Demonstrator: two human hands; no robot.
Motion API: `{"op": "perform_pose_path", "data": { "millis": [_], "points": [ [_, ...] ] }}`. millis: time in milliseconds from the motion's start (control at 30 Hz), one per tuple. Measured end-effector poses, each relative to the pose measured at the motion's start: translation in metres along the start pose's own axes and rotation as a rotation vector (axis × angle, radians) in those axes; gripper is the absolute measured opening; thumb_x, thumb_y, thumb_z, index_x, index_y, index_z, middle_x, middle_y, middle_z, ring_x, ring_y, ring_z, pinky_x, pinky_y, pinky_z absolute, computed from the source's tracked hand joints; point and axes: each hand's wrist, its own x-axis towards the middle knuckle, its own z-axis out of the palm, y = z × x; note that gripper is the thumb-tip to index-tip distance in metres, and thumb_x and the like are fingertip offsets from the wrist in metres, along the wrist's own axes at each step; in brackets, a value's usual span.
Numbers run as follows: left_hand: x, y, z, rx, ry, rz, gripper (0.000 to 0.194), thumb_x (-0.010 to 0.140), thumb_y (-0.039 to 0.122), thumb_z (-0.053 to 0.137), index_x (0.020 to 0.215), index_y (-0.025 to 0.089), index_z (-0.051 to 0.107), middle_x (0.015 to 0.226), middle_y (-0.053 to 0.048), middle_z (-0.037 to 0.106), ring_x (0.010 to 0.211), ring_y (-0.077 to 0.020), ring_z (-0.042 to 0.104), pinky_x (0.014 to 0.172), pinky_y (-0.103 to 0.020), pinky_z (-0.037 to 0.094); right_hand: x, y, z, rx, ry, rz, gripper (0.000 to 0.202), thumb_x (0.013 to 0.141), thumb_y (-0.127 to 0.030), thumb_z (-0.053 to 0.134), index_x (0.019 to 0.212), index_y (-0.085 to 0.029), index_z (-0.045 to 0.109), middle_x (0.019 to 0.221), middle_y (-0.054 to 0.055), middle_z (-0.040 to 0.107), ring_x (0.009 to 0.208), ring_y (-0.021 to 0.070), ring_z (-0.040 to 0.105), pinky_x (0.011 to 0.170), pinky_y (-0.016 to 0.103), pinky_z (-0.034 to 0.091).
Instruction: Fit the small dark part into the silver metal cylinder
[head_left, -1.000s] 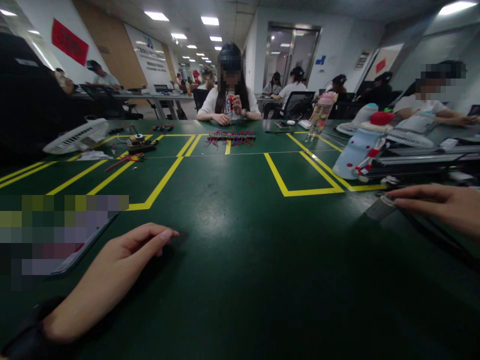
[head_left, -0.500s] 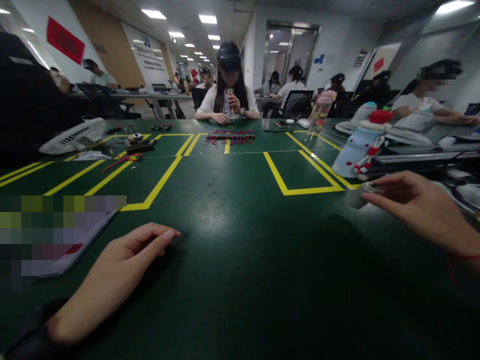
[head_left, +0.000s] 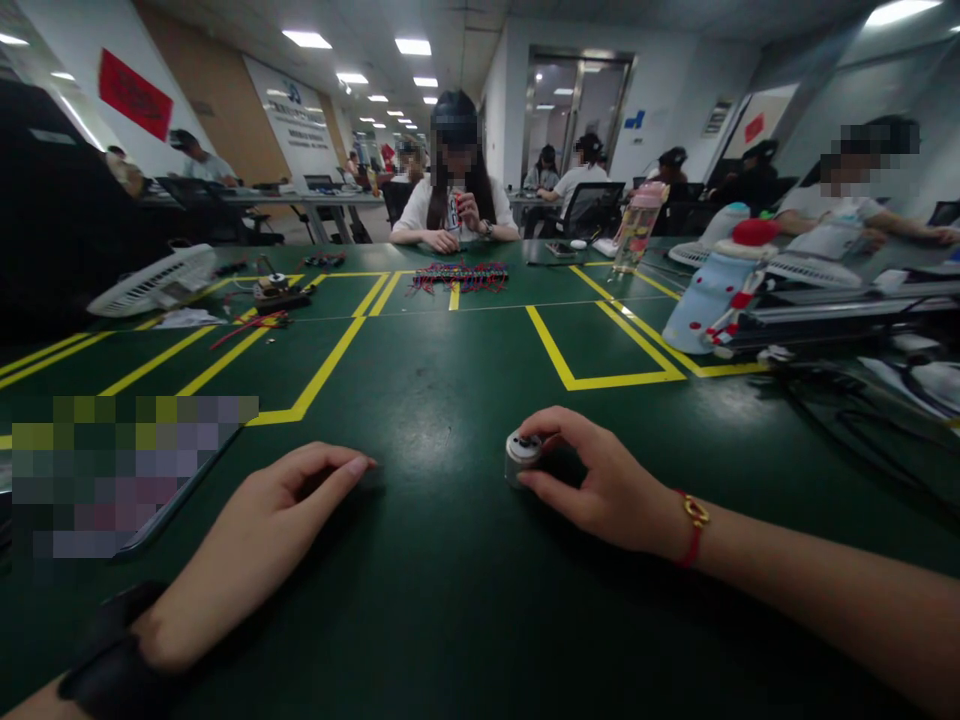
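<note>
My right hand grips a small motor, a short silver cylinder with dark marks on its top face. Thumb and fingers close on its right side. It stands upright at the middle of the green table, and whether its base touches the surface is hard to tell. To the left, my left hand rests low over the table, thumb and forefinger pressed together. Anything between those fingertips is too dark and small to make out. A gap of bare table separates the two hands.
A blurred-out flat device lies by my left forearm. Yellow tape marks the table. A row of wired parts lies near a person opposite. A blue bottle and black cables are at right.
My right hand has come from the far right to the middle, bringing the motor with it. My left hand stays nearly in place with its fingers still pinched.
</note>
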Motion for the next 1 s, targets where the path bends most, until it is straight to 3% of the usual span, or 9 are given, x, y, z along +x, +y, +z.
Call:
{"op": "perform_pose_path", "data": {
  "millis": [100, 200, 300, 367, 533, 733, 867, 1000],
  "points": [
    [0.006, 0.021, 0.014, -0.04, -0.059, 0.147, 0.037, 0.086, 0.049, 0.05, 0.113, 0.027, 0.062, 0.106, -0.002, 0.067, 0.093, -0.022, 0.061, 0.079, -0.032, 0.046, -0.003, 0.006, 0.004, 0.072, 0.014, 0.027, 0.054, 0.075, -0.033, 0.067, 0.121, -0.024, 0.041, 0.112, 0.005, 0.059, 0.1, 0.0155, 0.059, 0.088, 0.034, 0.051],
    [0.01, 0.058, 0.033, -0.066, -0.079, 0.381, 0.033, 0.088, 0.044, 0.049, 0.113, 0.027, 0.063, 0.103, -0.004, 0.066, 0.088, -0.0197, 0.06, 0.078, -0.033, 0.047, -0.002, 0.007, 0.005, 0.112, 0.008, 0.046, 0.053, 0.075, -0.03, 0.067, 0.119, -0.024, 0.039, 0.11, 0.005, 0.061, 0.099, 0.0154, 0.061, 0.087, 0.034, 0.051],
    [0.017, 0.088, 0.046, -0.075, -0.104, 0.561, 0.025, 0.088, 0.036, 0.052, 0.102, 0.026, 0.069, 0.099, -0.004, 0.065, 0.087, -0.0179, 0.059, 0.076, -0.032, 0.047, -0.002, 0.007, 0.005, 0.106, -0.008, 0.045, 0.054, 0.075, -0.031, 0.068, 0.119, -0.025, 0.038, 0.11, 0.004, 0.061, 0.098, 0.0146, 0.062, 0.086, 0.033, 0.051],
    [0.022, 0.098, 0.048, -0.075, -0.09, 0.615, 0.019, 0.086, 0.033, 0.056, 0.09, 0.024, 0.072, 0.094, -0.003, 0.065, 0.086, -0.0171, 0.059, 0.075, -0.03, 0.046, -0.002, 0.006, 0.005, 0.092, -0.018, 0.039, 0.054, 0.075, -0.032, 0.068, 0.119, -0.024, 0.038, 0.111, 0.004, 0.061, 0.099, 0.0143, 0.061, 0.087, 0.033, 0.05],
    [0.027, 0.091, 0.041, -0.103, 0.0, 0.539, 0.019, 0.084, 0.038, 0.06, 0.088, 0.026, 0.073, 0.089, -0.001, 0.064, 0.081, -0.0162, 0.059, 0.07, -0.029, 0.045, -0.003, 0.006, 0.006, 0.053, 0.006, 0.045, 0.054, 0.074, -0.03, 0.067, 0.12, -0.024, 0.04, 0.11, 0.004, 0.06, 0.099, 0.015, 0.06, 0.086, 0.034, 0.049],
    [0.024, 0.064, 0.058, -0.02, -0.145, 0.474, 0.017, 0.084, 0.034, 0.06, 0.089, 0.027, 0.075, 0.09, -0.002, 0.065, 0.085, -0.0178, 0.06, 0.078, -0.031, 0.046, -0.005, 0.006, 0.007, -0.034, 0.047, 0.007, 0.047, 0.075, -0.029, 0.063, 0.117, -0.025, 0.044, 0.106, 0.004, 0.059, 0.092, 0.0152, 0.058, 0.08, 0.033, 0.05],
    [0.025, 0.061, 0.072, 0.043, -0.139, 0.493, 0.019, 0.084, 0.036, 0.059, 0.09, 0.028, 0.075, 0.09, -0.002, 0.066, 0.086, -0.0192, 0.06, 0.079, -0.031, 0.046, -0.004, 0.005, 0.008, -0.052, 0.052, -0.007, 0.047, 0.075, -0.03, 0.063, 0.118, -0.026, 0.045, 0.107, 0.004, 0.059, 0.092, 0.0154, 0.058, 0.081, 0.033, 0.05],
    [0.024, 0.066, 0.063, -0.002, -0.162, 0.454, 0.025, 0.083, 0.038, 0.06, 0.102, 0.027, 0.072, 0.094, -0.003, 0.066, 0.087, -0.0198, 0.06, 0.079, -0.032, 0.046, -0.002, 0.006, 0.002, -0.052, 0.084, -0.012, 0.045, 0.075, -0.032, 0.063, 0.117, -0.025, 0.048, 0.107, 0.004, 0.06, 0.092, 0.0151, 0.059, 0.081, 0.033, 0.052]
  ]
}}
